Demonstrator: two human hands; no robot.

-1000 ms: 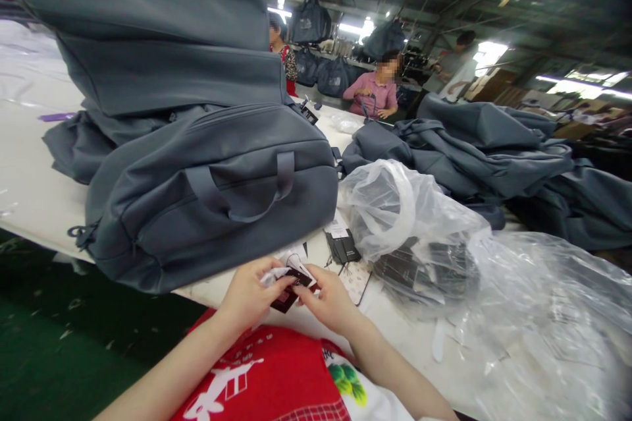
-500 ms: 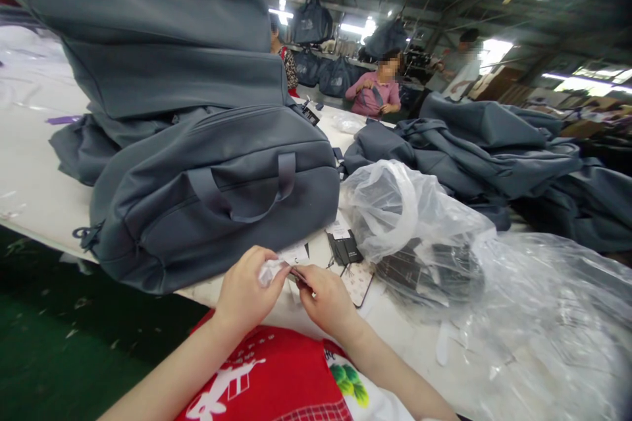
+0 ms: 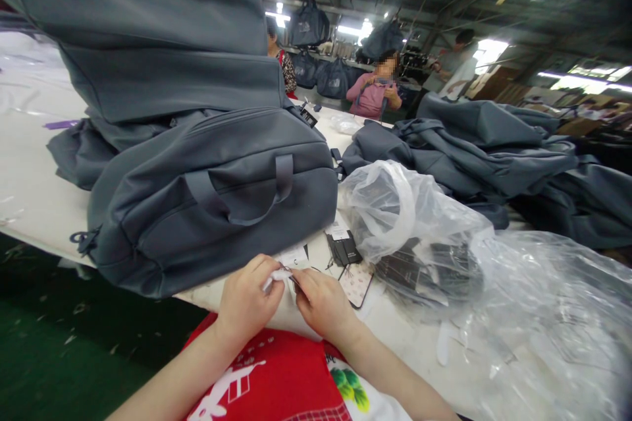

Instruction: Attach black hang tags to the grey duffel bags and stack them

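My left hand (image 3: 245,302) and my right hand (image 3: 320,306) meet at the near edge of the white table (image 3: 29,164). Both pinch a small white paper tag (image 3: 277,275) with a thin dark piece between the fingertips. Right behind them stands a grey duffel bag (image 3: 212,197) with a carry handle, under a stack of folded grey bags (image 3: 162,45). Small black tags (image 3: 344,248) and a patterned card (image 3: 356,284) lie on the table just right of my hands.
A clear plastic bag (image 3: 415,230) holding dark tags sits at the right, with more loose plastic (image 3: 548,322) beyond it. A heap of grey bags (image 3: 484,144) covers the far right. A person in pink (image 3: 374,93) and other people work at the far end.
The dark tag seen flat between my fingers a second ago is now mostly hidden. My hands have closed together and dropped slightly toward the table edge.
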